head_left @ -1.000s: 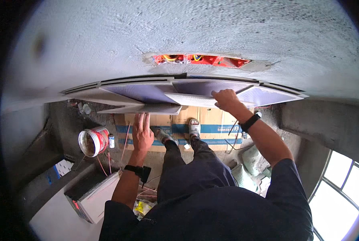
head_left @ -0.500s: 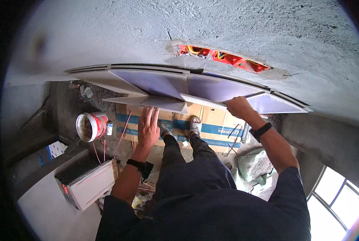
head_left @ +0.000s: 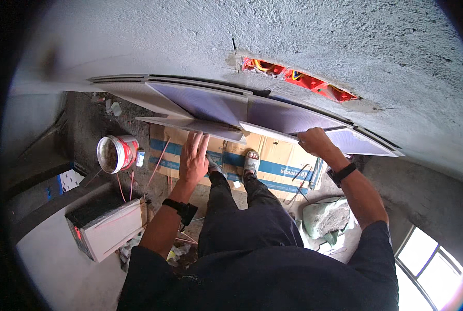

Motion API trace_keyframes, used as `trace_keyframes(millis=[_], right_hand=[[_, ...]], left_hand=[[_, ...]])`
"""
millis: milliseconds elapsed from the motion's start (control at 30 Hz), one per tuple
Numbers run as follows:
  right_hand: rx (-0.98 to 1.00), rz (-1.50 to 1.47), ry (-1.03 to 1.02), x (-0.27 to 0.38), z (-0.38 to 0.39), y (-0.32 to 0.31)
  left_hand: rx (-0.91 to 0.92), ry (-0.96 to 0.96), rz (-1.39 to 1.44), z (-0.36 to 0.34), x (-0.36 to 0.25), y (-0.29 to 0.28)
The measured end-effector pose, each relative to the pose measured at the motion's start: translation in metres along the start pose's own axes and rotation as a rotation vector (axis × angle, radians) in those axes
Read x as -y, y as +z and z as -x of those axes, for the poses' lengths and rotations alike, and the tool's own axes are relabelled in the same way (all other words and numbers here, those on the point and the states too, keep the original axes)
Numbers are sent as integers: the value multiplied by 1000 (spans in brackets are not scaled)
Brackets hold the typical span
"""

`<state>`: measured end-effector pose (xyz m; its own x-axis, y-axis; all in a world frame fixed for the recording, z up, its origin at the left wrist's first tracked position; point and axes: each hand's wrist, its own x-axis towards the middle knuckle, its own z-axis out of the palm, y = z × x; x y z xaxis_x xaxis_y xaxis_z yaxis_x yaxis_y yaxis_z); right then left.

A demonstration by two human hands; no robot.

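Observation:
Several large tiles with pale edges lean on the wall below the wiring boxes. The left front tile (head_left: 198, 127) tilts away from the stack. My left hand (head_left: 192, 163) rests stretched-out fingers against its near edge; the thumb is hard to make out. My right hand (head_left: 317, 143) is closed on the right end of another tile (head_left: 269, 131), whose near edge also stands off the stack. Lilac-tinted surfaces of the tiles behind (head_left: 281, 115) show in the gaps. Both my wrists wear dark bands.
Flattened cardboard (head_left: 283, 165) lies under my feet. At left stand a red-and-white bucket (head_left: 127, 154) and a long box-like block (head_left: 115, 230). A greyish, lumpy sack (head_left: 325, 215) sits at right. Open red wiring boxes (head_left: 304, 79) with loose wires are set in the rough wall (head_left: 345, 36).
The view has shifted slightly, and the wiring boxes sit a little further right. Both hands keep their places on the tiles, with no clear movement of the tiles themselves.

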<state>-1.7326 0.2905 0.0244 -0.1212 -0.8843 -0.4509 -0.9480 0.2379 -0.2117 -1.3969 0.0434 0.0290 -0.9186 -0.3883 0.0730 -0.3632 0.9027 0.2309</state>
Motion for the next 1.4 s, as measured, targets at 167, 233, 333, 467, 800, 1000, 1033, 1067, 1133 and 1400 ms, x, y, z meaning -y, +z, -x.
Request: trace_keyframes(millis=[167, 233, 333, 467, 800, 1000, 1033, 1067, 1133, 1400], right_hand=[[63, 30, 9, -1, -2, 5], [39, 21, 8, -2, -2, 5], [22, 12, 2, -3, -1, 5], [-5, 20, -3, -5, -2, 7], [-59, 8, 27, -5, -15, 11], [-108, 24, 63, 0, -30, 10], [-122, 16, 78, 0, -31, 9], [-116, 18, 96, -2, -32, 8], [-104, 8, 127, -5, -33, 5], [-116, -20, 256, -8, -34, -2]], left_hand=[[-30, 9, -30, 0, 0, 2], [-11, 2, -24, -1, 0, 3], [-3, -6, -24, -3, 1, 3], [-11, -1, -33, -5, 2, 5], [9, -4, -70, -8, 1, 5], [-3, -2, -24, -11, 0, 2], [-16, 3, -4, -11, 0, 2], [-33, 4, 13, -11, -1, 1], [-24, 6, 7, -11, -2, 0], [-28, 10, -8, -24, -3, -1]])
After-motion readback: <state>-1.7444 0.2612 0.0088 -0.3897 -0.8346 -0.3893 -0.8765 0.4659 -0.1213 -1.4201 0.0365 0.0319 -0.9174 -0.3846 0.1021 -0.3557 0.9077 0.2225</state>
